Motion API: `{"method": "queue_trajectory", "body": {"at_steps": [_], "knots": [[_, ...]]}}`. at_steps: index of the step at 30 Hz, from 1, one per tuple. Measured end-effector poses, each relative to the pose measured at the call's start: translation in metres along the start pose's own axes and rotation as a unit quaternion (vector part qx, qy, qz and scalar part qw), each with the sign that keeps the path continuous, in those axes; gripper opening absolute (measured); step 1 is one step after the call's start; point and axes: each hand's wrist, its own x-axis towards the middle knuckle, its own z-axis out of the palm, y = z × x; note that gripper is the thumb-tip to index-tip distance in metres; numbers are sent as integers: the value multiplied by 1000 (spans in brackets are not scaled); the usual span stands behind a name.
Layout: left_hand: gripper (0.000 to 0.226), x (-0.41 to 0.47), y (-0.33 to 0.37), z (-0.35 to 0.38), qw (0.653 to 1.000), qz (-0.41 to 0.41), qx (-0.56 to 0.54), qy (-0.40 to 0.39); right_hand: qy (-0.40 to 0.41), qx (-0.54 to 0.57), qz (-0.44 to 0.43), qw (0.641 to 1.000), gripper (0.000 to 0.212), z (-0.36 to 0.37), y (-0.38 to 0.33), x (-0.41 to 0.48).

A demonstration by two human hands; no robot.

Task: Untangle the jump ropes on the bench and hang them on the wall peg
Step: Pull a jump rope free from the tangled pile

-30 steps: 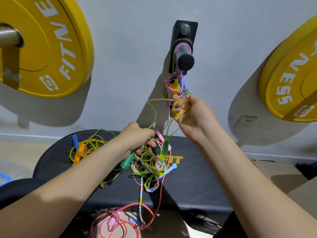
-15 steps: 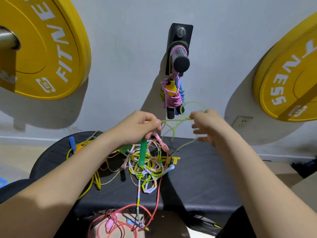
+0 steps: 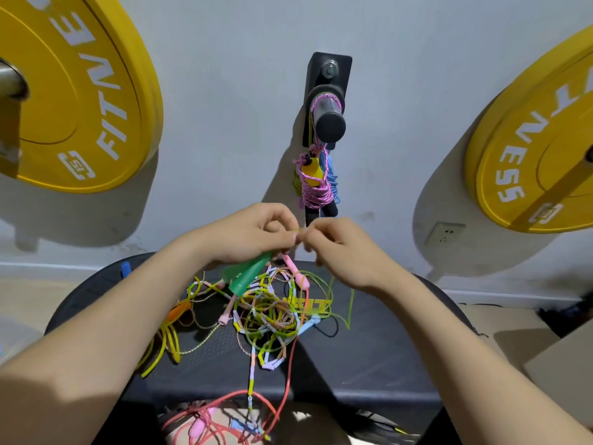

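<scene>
A tangle of jump ropes [image 3: 269,313] lies on the black bench [image 3: 369,348]: beaded pastel, thin green, red and yellow cords. My left hand [image 3: 253,232] grips a green handle [image 3: 248,276] above the tangle. My right hand [image 3: 340,248] meets it fingertip to fingertip, both pinching the thin green cord [image 3: 321,284] that loops down onto the bench. On the wall above, the black peg [image 3: 327,114] carries a bundle of hung ropes [image 3: 316,184], pink, blue and yellow.
Yellow weight plates hang on the wall at the left [image 3: 73,97] and the right [image 3: 539,149]. A yellow rope with an orange handle [image 3: 170,329] lies at the bench's left. Red cord and pink handles [image 3: 205,422] trail off the front edge. A wall socket [image 3: 444,234] sits at the right.
My right hand came down from the hung bundle and moved left to meet my left hand. My left hand rose with the green handle, which now tilts.
</scene>
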Motion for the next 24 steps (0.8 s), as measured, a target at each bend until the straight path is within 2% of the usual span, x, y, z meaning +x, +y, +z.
{"method": "queue_trajectory", "body": {"at_steps": [2, 4, 6, 9, 14, 16, 18, 20, 24], "knots": [[5, -1, 0, 1, 1000, 9, -8, 9, 25, 56, -32, 998, 48, -4, 1, 3], [17, -3, 3, 4, 999, 13, -40, 16, 49, 61, -51, 996, 46, -8, 5, 6], [21, -5, 5, 6, 998, 4, -55, 10, 65, 49, -32, 996, 43, -8, 10, 8], [14, -6, 3, 8, 999, -17, -30, 2, 82, -1, -11, 997, 37, -8, 14, 10], [28, -13, 3, 10, 998, -52, 1, -31, 90, -40, -26, 995, 29, -6, 13, 10], [26, -14, 2, 9, 997, -66, -6, -37, 99, -39, -26, 994, 26, -7, 12, 9], [26, -16, 1, 8, 996, -81, -15, -39, 85, -31, -49, 995, 20, -11, 9, 7], [36, -18, 1, 8, 995, -83, -32, -54, 55, -54, -84, 994, 16, -16, 8, 5], [20, -24, 2, 5, 992, -71, -54, -93, 46, -59, -78, 994, 17, -16, 11, 4]]}}
